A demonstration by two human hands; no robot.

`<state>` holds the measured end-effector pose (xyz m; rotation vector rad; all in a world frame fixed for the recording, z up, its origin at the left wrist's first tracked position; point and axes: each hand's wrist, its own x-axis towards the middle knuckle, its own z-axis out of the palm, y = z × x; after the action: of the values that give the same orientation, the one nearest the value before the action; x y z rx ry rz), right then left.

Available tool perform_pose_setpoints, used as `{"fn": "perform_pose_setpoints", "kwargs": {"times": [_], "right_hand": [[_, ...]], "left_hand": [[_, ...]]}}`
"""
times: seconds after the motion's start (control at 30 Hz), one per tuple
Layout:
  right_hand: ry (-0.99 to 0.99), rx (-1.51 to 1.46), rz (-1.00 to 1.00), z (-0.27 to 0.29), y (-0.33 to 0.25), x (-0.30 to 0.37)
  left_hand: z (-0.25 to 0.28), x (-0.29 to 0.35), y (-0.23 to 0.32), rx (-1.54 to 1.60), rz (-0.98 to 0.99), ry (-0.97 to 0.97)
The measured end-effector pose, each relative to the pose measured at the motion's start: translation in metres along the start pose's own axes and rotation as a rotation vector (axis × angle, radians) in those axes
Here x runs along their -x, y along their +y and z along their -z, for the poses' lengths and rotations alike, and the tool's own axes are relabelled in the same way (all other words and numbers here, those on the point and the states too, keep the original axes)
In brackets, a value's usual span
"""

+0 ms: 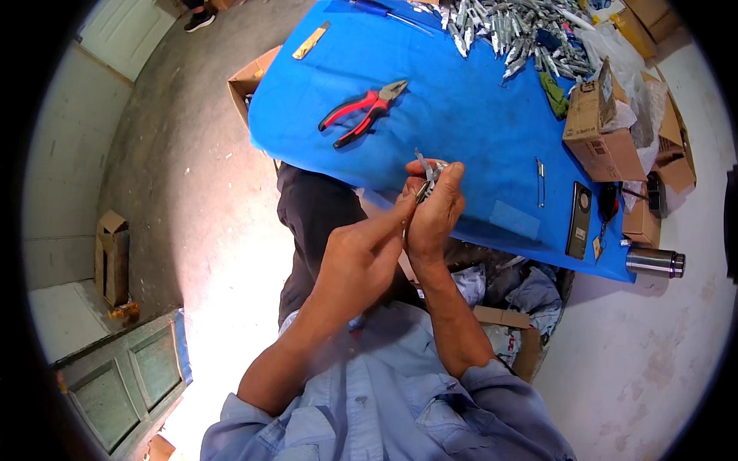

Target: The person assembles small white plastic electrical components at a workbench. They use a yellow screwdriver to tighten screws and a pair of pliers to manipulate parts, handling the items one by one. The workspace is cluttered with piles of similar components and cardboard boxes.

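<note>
My two hands meet just off the near edge of the blue-covered table. Between them is a small silvery metal piece with a thin strip sticking up; its exact kind is hard to make out. My right hand is closed around it, thumb on top. The fingers of my left hand pinch at its lower end, where part of it is hidden. Beyond my hands, red-and-black pliers lie on the cloth with their handles apart.
A heap of grey, slim metal pieces covers the far right. A yellow utility knife and blue screwdriver lie at the far left. Along the right are a cardboard box, phone and steel flask. Someone's shoe shows far left.
</note>
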<state>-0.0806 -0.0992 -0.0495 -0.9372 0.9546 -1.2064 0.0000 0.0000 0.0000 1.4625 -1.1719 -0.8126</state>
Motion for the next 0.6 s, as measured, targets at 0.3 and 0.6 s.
{"fn": "perform_pose_setpoints", "kwargs": {"times": [0.3, 0.6], "right_hand": [[0.007, 0.029, 0.052, -0.014, 0.001, -0.005], [0.025, 0.183, -0.011, -0.012, -0.006, -0.003]], "left_hand": [[0.009, -0.006, -0.013, -0.014, -0.118, 0.009], [0.006, -0.003, -0.011, -0.780, -0.242, -0.018]]}}
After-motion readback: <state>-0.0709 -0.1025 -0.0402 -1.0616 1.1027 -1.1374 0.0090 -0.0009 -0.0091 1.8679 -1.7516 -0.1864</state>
